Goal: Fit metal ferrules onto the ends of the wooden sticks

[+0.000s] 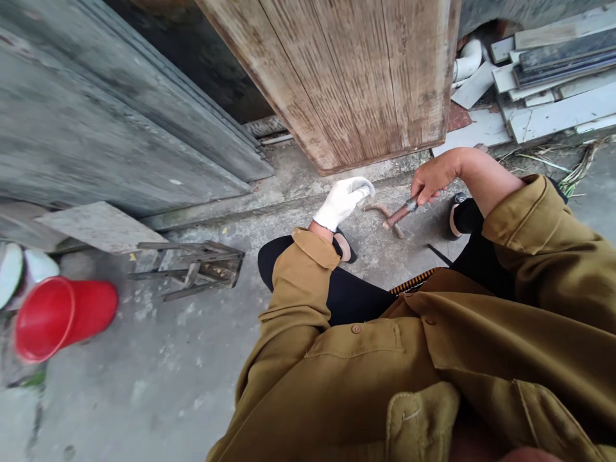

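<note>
Over concrete floor (pixel 168 385), right hand (pixel 436 174) grips brown-handled tool (pixel 397 215), left hand (pixel 337 202) half-curled, seemingly empty; likely positioning, next needing steady grip.

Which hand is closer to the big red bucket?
Left. The white-gloved left hand is to the right of the red bucket; the bare right hand, holding a handle, is farther right.

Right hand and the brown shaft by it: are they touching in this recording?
Touching. The head view shows the bare right hand closed around the near end of the brown shaft, with no gap visible between them.
</note>
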A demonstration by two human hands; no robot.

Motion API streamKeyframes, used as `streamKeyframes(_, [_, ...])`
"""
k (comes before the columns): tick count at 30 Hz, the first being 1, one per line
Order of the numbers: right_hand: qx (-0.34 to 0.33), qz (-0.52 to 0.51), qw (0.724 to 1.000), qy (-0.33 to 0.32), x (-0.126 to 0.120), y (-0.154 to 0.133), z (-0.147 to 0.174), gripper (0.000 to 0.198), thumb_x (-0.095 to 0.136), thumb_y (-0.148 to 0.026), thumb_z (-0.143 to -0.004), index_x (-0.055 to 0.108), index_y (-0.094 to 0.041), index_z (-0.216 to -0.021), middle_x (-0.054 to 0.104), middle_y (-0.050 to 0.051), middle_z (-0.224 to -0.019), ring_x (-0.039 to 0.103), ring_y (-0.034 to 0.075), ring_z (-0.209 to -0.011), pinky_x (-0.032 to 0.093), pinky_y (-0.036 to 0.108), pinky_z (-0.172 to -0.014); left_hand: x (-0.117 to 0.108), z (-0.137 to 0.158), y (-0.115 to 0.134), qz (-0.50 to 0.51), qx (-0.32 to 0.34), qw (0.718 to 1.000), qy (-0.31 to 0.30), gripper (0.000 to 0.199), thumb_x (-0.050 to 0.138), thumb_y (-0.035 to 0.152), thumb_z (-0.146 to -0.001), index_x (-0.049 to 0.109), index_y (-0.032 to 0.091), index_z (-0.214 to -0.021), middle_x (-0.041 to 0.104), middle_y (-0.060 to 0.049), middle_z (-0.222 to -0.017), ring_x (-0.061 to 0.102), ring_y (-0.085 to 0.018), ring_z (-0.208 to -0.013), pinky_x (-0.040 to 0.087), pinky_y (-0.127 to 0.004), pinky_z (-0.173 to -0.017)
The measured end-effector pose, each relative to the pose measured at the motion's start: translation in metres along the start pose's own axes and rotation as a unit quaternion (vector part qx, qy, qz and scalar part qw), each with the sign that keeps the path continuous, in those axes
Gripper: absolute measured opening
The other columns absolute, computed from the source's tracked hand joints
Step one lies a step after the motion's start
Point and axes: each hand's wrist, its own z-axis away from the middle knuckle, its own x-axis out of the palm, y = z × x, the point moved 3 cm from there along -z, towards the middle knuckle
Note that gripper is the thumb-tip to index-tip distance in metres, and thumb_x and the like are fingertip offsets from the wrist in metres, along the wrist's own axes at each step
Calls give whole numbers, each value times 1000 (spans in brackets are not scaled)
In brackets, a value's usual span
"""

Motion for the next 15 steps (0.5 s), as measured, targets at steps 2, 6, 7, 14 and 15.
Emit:
streamKeyframes(2, [-104,-85,991,-12,2,-15,11,36,78,-51,-97,75,-15,-95,64,-1,-75,54,10,-66,40,25,-65,-1,-3,-6,-7,-6,1000,18,28,75,44,-85,71,16,-85,71,-5,-79,48,-10,-60,38,-25,-56])
streamKeyframes(6, [-219,-262,892,294,-23,-18,35,41,77,-56,-97,66,-17,-91,63,0,-79,52,10,-68,41,24,-63,10,-8,-15,18,-27,999,-23,30,75,47,-87,69,17,-85,54,2,-61,43,-10,-52,32,-25,-51])
streamKeyframes(7, [-198,-278,861,378,-30,-11,37,38,75,-52,-100,64,-18,-89,61,0,-78,50,10,-68,40,24,-62,14,-8,-15,30,-28,998,-40,32,75,48,-87,69,17,-84,51,2,-60,41,-10,-51,30,-26,-50])
streamKeyframes(14, [73,-41,887,455,-35,30,2,22,77,-36,-98,69,-21,-85,61,8,-72,61,26,-96,45,36,-85,25,2,3,26,-19,993,-115,32,78,47,-87,73,15,-87,64,-3,-72,41,-9,-55,31,-26,-53])
streamKeyframes(15, [95,-10,919,382,-29,29,-4,21,80,-34,-96,71,-20,-83,63,8,-72,63,27,-96,46,37,-85,21,3,3,20,-14,995,-96,31,77,46,-87,73,15,-86,65,-4,-73,42,-9,-55,32,-26,-54])
